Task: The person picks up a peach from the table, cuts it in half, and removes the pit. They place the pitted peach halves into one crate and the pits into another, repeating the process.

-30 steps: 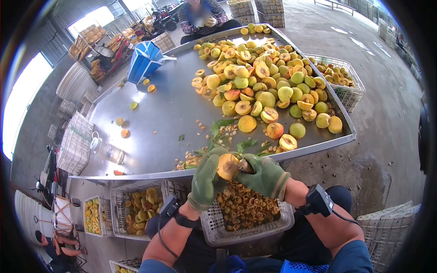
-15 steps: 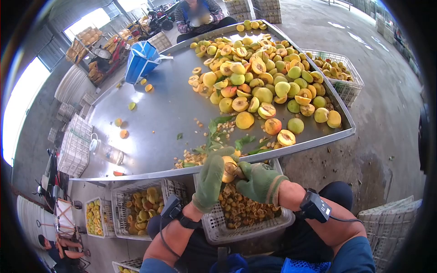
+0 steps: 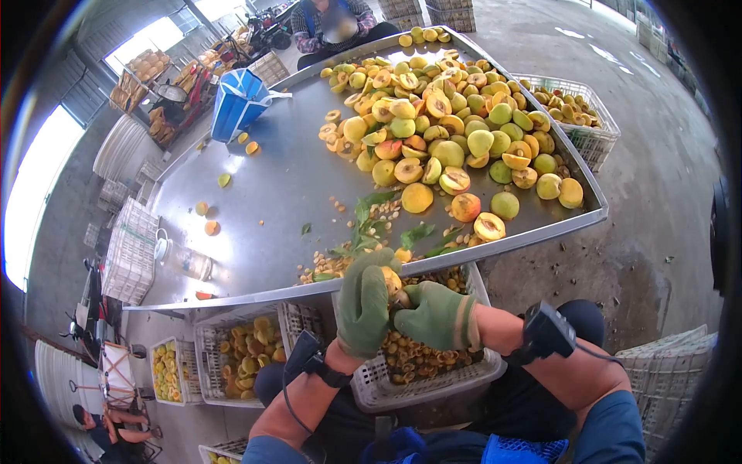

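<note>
My left hand (image 3: 366,303), in a green glove, is wrapped round a yellow-orange peach piece (image 3: 392,280) just beyond the table's near edge. Against the same piece presses my right hand (image 3: 437,315), also gloved, its fingers closed; something small and brownish between the hands is too hidden to name. Below them sits a white crate (image 3: 421,393) holding many small brown-orange pieces. On the metal table (image 3: 270,193) lies a large heap of whole and halved peaches (image 3: 448,147). Pits and green leaves (image 3: 371,220) are scattered by its near edge.
A blue bag (image 3: 239,104) and a clear plastic jug (image 3: 185,259) stand on the table's left part. Crates of fruit (image 3: 251,352) are at the lower left, another crate (image 3: 591,139) at the right. One person (image 3: 332,27) sits beyond the table, another (image 3: 116,429) at lower left.
My left hand has turned and now covers more of the peach piece. My right hand has shifted slightly down, and its wrist has rotated. The view has moved a little.
</note>
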`<state>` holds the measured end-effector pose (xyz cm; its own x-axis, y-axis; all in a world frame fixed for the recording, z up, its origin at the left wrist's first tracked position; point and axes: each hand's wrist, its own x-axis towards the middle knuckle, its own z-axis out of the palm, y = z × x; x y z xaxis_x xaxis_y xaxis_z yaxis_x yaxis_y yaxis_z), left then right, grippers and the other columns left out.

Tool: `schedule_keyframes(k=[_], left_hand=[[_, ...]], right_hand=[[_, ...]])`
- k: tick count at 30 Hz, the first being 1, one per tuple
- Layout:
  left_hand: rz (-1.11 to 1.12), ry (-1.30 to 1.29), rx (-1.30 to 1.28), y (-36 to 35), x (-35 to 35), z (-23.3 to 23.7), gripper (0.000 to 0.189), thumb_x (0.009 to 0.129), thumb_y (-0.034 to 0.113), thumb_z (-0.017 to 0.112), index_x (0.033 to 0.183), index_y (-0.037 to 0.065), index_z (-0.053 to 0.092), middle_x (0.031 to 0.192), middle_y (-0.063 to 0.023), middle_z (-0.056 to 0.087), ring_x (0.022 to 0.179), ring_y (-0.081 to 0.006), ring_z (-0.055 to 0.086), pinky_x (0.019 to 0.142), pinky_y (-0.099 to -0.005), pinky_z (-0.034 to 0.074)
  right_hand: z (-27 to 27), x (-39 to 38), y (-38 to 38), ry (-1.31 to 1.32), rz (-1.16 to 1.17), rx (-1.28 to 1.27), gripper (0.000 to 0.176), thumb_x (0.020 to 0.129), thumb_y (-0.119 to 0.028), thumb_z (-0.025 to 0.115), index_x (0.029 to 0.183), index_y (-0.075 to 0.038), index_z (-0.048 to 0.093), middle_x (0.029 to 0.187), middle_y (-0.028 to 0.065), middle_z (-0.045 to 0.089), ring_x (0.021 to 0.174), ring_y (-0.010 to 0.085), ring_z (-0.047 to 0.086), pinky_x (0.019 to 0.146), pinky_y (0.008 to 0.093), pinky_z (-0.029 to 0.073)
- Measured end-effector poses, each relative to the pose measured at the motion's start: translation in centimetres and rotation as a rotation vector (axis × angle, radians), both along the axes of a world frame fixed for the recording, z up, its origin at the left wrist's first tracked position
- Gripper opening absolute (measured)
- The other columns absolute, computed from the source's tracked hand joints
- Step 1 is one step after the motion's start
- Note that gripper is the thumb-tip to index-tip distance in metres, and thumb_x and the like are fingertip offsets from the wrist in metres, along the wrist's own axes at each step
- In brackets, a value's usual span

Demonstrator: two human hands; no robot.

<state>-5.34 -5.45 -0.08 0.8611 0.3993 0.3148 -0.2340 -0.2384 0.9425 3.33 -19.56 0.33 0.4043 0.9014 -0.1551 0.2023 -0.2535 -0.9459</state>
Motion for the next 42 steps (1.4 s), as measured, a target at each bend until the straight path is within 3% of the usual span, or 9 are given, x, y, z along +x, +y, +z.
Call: schedule_keyframes(k=[6,9,12,18,24,27,30,37,42], left_hand=[[-0.064,-0.092,0.212,1.3,-0.2,-1.1,0.038,0.112,0.031,0.043,0.13,0.0,0.056,0.117,-0.013,0.067,0.103,-0.02,0.065,0.096,-0.0373,0.052],[-0.101,-0.148,0.137,1.6,-0.5,-2.4,0.036,0.11,0.024,0.044,0.13,-0.002,0.057,0.118,-0.0167,0.069,0.103,-0.0228,0.066,0.09,-0.0368,0.052],[-0.091,-0.151,0.194,1.4,-0.6,-2.0,0.039,0.111,0.031,0.045,0.13,-0.001,0.056,0.118,-0.0121,0.068,0.106,-0.02,0.064,0.098,-0.0378,0.051],[-0.202,-0.068,0.137,0.8,-0.9,-0.6,0.039,0.112,0.03,0.044,0.131,-0.001,0.057,0.117,-0.0133,0.068,0.102,-0.0189,0.065,0.093,-0.0354,0.053],[-0.239,-0.07,0.102,0.3,-2.0,0.7,0.041,0.112,0.032,0.041,0.132,-0.002,0.056,0.115,-0.0133,0.068,0.1,-0.0178,0.065,0.09,-0.0347,0.054],[-0.234,-0.088,0.198,0.3,-2.1,1.1,0.047,0.112,0.037,0.04,0.134,-0.002,0.056,0.114,-0.013,0.068,0.1,-0.0176,0.066,0.09,-0.0342,0.055],[-0.272,0.001,0.016,-0.4,-3.1,1.3,0.05,0.112,0.04,0.04,0.135,-0.002,0.055,0.114,-0.0129,0.068,0.099,-0.018,0.066,0.09,-0.0341,0.055],[-0.316,-0.159,0.415,-0.9,-5.2,3.2,0.054,0.112,0.044,0.039,0.134,-0.002,0.057,0.112,-0.0156,0.07,0.097,-0.0206,0.068,0.088,-0.0354,0.056],[-0.267,-0.12,-0.073,-3.9,-6.7,3.5,0.05,0.111,0.04,0.043,0.133,-0.002,0.057,0.113,-0.0159,0.069,0.099,-0.0206,0.067,0.088,-0.0355,0.055]], right_hand=[[3.8,1.2,-1.1,0.564,0.102,-0.204,0.028,0.093,-0.027,0.063,0.1,-0.001,0.07,0.071,0.0027,0.063,0.058,0.0164,0.059,0.052,0.0325,0.05],[2.2,2.2,-1.7,1.123,0.305,-0.191,0.023,0.092,-0.024,0.063,0.1,-0.003,0.07,0.065,-0.0017,0.055,0.044,0.0102,0.047,0.038,0.0271,0.037],[1.7,1.7,-2.0,1.244,0.326,-0.089,0.025,0.094,-0.025,0.061,0.101,-0.002,0.069,0.061,-0.0034,0.049,0.04,0.0064,0.039,0.035,0.0245,0.03],[3.4,1.2,-2.6,0.982,0.271,-0.197,0.027,0.098,-0.024,0.057,0.101,0.001,0.067,0.058,-0.0045,0.046,0.04,0.0052,0.04,0.035,0.0222,0.03],[0.1,0.8,-2.5,1.559,0.58,0.028,0.026,0.097,-0.023,0.058,0.1,0.001,0.069,0.058,-0.0036,0.047,0.037,0.0074,0.038,0.033,0.0256,0.027],[2.9,-0.3,-3.2,1.143,0.345,-0.09,0.025,0.099,-0.021,0.057,0.101,0.001,0.069,0.057,-0.0037,0.047,0.037,0.0063,0.039,0.032,0.0232,0.027],[4.9,-1.5,-3.6,0.92,0.254,-0.18,0.026,0.101,-0.021,0.056,0.101,0.001,0.069,0.056,-0.0036,0.047,0.037,0.0059,0.04,0.032,0.0219,0.028],[0.6,-4.1,-5.0,1.597,0.616,0.067,0.029,0.103,-0.02,0.054,0.105,0.007,0.065,0.053,-0.0021,0.048,0.032,0.0053,0.038,0.025,0.0213,0.031],[-0.5,-5.8,-5.3,1.654,0.605,0.239,0.032,0.105,-0.022,0.052,0.104,0.008,0.063,0.053,-0.0022,0.047,0.032,0.0057,0.039,0.025,0.0219,0.032]])
